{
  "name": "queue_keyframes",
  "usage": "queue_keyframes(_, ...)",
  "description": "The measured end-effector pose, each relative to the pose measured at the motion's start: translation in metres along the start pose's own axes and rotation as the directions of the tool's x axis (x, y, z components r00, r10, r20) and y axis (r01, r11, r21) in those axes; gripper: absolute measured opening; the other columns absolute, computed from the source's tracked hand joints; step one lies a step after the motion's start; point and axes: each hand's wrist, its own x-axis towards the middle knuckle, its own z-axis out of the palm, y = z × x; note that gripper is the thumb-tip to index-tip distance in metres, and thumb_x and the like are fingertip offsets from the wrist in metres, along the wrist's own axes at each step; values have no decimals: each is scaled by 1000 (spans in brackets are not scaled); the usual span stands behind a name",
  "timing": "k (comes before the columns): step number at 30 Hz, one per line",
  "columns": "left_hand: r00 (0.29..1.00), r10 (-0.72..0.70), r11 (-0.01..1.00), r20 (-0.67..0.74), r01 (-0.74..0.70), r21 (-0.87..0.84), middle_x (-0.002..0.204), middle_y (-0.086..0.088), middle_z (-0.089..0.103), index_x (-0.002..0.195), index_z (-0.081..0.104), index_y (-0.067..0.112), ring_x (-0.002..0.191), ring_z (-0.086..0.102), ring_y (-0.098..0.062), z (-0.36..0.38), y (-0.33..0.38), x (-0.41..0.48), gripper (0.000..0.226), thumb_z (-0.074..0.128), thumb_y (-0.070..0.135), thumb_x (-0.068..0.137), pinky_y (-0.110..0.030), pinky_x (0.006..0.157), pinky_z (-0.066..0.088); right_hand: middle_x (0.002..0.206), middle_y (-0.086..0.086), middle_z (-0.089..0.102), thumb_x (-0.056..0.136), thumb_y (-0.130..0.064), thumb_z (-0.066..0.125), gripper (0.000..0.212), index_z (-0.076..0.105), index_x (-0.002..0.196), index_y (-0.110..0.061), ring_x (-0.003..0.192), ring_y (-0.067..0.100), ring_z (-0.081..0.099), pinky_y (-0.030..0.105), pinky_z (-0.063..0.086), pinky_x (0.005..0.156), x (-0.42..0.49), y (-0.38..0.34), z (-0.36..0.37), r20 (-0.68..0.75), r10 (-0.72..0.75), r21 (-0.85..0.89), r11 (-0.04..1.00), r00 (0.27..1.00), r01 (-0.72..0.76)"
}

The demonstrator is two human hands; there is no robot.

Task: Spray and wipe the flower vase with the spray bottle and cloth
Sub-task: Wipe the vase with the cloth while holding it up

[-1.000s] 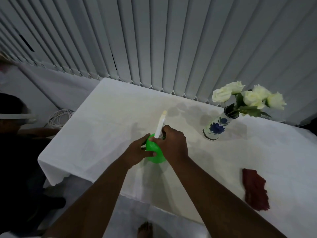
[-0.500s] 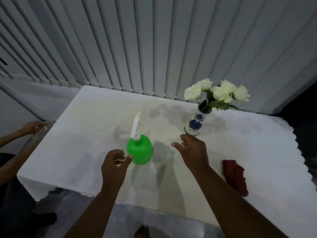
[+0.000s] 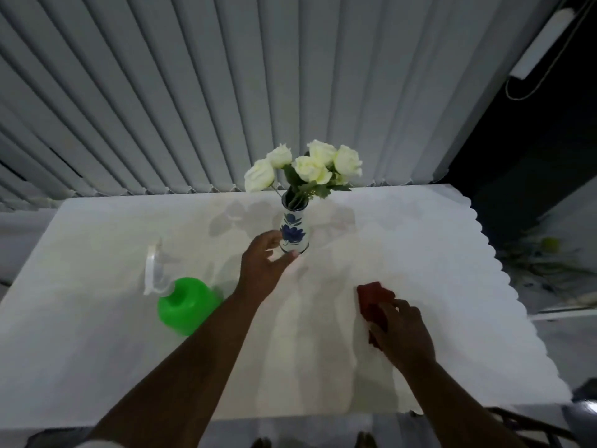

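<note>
A white vase (image 3: 293, 232) with blue flowers painted on it holds white roses (image 3: 305, 166) and stands upright at the back middle of the table. My left hand (image 3: 263, 265) reaches to its lower part, fingers apart, thumb in front of the base and fingers at its left side. The green spray bottle (image 3: 185, 303) with a white trigger head (image 3: 152, 270) stands free on the table, left of my left forearm. My right hand (image 3: 402, 334) lies curled over the near part of the dark red cloth (image 3: 374, 299) at the right.
A white cloth with a scalloped edge covers the table (image 3: 436, 253). Grey vertical blinds (image 3: 226, 92) hang right behind it. Past the table's right edge is a dark floor area with clutter (image 3: 546, 257). Bare feet (image 3: 365, 441) show below the near edge.
Both hands let go of the spray bottle, which now stands alone. My left hand moved right to the vase; my right hand swung right and down onto the red cloth. The view shifted right.
</note>
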Motion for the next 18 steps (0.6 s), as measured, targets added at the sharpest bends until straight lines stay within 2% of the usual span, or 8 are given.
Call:
queue_keyframes(4, 999, -19, 1000, -31, 19, 16, 124, 1, 57, 125, 55, 17, 109, 56, -13, 16, 19, 48, 70, 86, 35, 65, -24, 88, 45, 110, 15, 67, 67, -28, 81, 52, 66, 115, -13, 82, 34, 64, 43, 58, 69, -2, 7, 24, 44, -1, -61, 998, 999, 4)
queue_keyframes(7, 999, -16, 1000, -52, 17, 17, 115, 3, 65, 110, 61, 23, 106, 60, -17, 21, 28, 67, 61, 88, 40, 58, -31, 89, 50, 103, 17, 67, 72, -15, 75, 41, 66, 112, -11, 80, 34, 64, 45, 59, 67, 4, 3, 30, 17, -14, -44, 999, 1000, 15)
queue_keyframes(10, 998, -20, 998, -56, 17, -58, 104, 5, 72, 104, 65, 23, 99, 67, -17, 30, 39, 77, 54, 90, 33, 56, -35, 88, 56, 100, 17, 67, 83, -11, 64, 32, 65, 114, -13, 86, 36, 63, 46, 57, 73, 13, 4, 27, -40, 0, 25, 1000, 999, 1)
queue_keyframes(12, 999, -11, 999, -35, 9, -52, 100, 5, 71, 104, 66, 20, 93, 67, -16, 32, 47, 76, 49, 89, 25, 61, -26, 83, 55, 103, 16, 68, 85, -7, 60, 38, 63, 122, -15, 93, 34, 62, 41, 55, 81, 14, -1, 16, -77, 6, 141, 990, 997, 5)
queue_keyframes(14, 1000, -3, 999, -26, 2, -48, 96, 6, 69, 104, 66, 18, 85, 65, -10, 28, 53, 77, 46, 88, 22, 64, -10, 70, 50, 102, 1, 70, 81, 4, 61, 49, 63, 125, -17, 92, 14, 62, 18, 49, 87, 14, -11, -3, -189, -19, 298, 952, 982, 75)
queue_keyframes(15, 1000, -1, 998, -25, -1, -60, 94, 6, 68, 103, 66, 19, 82, 64, -7, 23, 56, 79, 45, 88, 22, 64, -7, 67, 49, 97, -9, 67, 78, 10, 61, 54, 64, 124, -18, 85, 2, 58, 8, 45, 86, 15, -18, -14, -260, -20, 382, 916, 965, 122)
queue_keyframes(16, 1000, 4, 998, -21, -5, -64, 94, 7, 69, 103, 66, 20, 82, 64, -7, 17, 61, 80, 45, 88, 25, 64, -8, 67, 49, 94, -14, 66, 78, 12, 61, 55, 64, 124, -19, 79, -2, 57, 8, 47, 84, 17, -26, -23, -319, -7, 458, 874, 948, 161)
queue_keyframes(18, 1000, 25, 999, 16, -25, -47, 94, 8, 71, 104, 68, 21, 82, 65, -5, 2, 74, 79, 45, 87, 30, 64, -12, 69, 51, 89, -11, 68, 85, 6, 60, 48, 62, 126, -20, 74, 1, 63, 24, 54, 79, 20, -44, -40, -398, 17, 563, 794, 917, 229)
